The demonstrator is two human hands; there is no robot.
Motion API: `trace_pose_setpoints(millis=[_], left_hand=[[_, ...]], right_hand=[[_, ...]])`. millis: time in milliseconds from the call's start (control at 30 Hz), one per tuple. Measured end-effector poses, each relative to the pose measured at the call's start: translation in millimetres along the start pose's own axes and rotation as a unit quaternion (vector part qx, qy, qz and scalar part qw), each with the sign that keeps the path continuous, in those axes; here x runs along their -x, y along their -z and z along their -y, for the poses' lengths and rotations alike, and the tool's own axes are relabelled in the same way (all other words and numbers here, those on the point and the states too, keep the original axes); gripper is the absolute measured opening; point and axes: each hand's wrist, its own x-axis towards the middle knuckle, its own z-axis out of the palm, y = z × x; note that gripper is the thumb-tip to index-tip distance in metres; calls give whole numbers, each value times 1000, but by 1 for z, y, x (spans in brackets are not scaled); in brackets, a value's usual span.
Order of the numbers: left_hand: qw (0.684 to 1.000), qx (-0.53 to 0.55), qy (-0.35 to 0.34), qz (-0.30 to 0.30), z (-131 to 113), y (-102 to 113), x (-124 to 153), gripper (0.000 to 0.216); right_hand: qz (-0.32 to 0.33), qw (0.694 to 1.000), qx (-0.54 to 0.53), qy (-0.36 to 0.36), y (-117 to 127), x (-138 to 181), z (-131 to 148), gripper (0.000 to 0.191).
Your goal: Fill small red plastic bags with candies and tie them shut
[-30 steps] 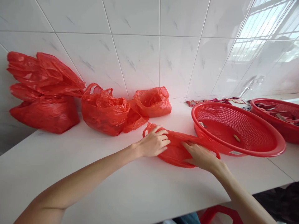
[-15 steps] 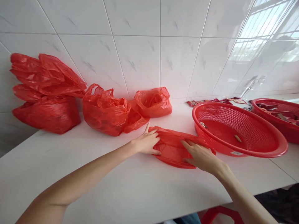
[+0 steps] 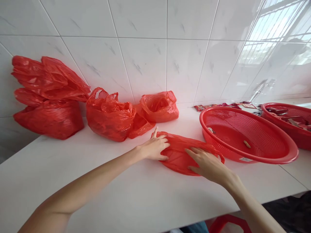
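A thin red plastic bag (image 3: 179,153) lies flattened on the white counter (image 3: 116,194) in front of me. My left hand (image 3: 156,147) rests on its left end, fingers spread. Across its right part lies my right hand (image 3: 204,161), also with fingers apart, touching the film. A loop of the bag, perhaps a handle, sticks out beyond my right hand. Just to the right stands a large red plastic basket (image 3: 233,129) with mesh walls; a small tan piece (image 3: 247,144) and a small wrapper (image 3: 211,130) are in it.
Along the tiled wall stand a stuffed red bag (image 3: 48,116), another full red bag (image 3: 109,119) and a smaller open red bag (image 3: 159,106). A second red basket (image 3: 291,129) with mixed items is at far right. Small packets (image 3: 200,107) lie behind the baskets. Below the counter shows a red stool (image 3: 229,221).
My right hand has slid slightly left over the bag, and the bag's film has shifted under it. My left hand has barely moved.
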Motion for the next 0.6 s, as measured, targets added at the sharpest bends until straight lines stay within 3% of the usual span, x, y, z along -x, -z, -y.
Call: trace_pose_setpoints(millis=[67,133,200,267,367,467,600], left_hand=[[998,-9,-35,-44,-3,-1,-2,21],[995,-30,-55,-79,-5,-4,-4,29],[994,-56,-47,-86,-5,-7,-6,24],[995,-70,-18,-67,-3,-10,-7,15],[998,-49,28,-30,3,-11,-7,25],[998,-14,54,-6,9,-8,-7,39],[997,24,71,18,12,-2,-7,50]], right_hand=[[-51,996,-12,66,1,3,4,17],[-98,989,8,107,0,2,4,21],[-126,985,51,109,-3,-1,-1,25],[-112,988,85,64,-8,-6,-8,43],[-39,996,82,-21,-18,-13,-20,76],[13,997,58,-55,-24,-17,-28,86],[3,999,28,-31,-23,-17,-29,87]])
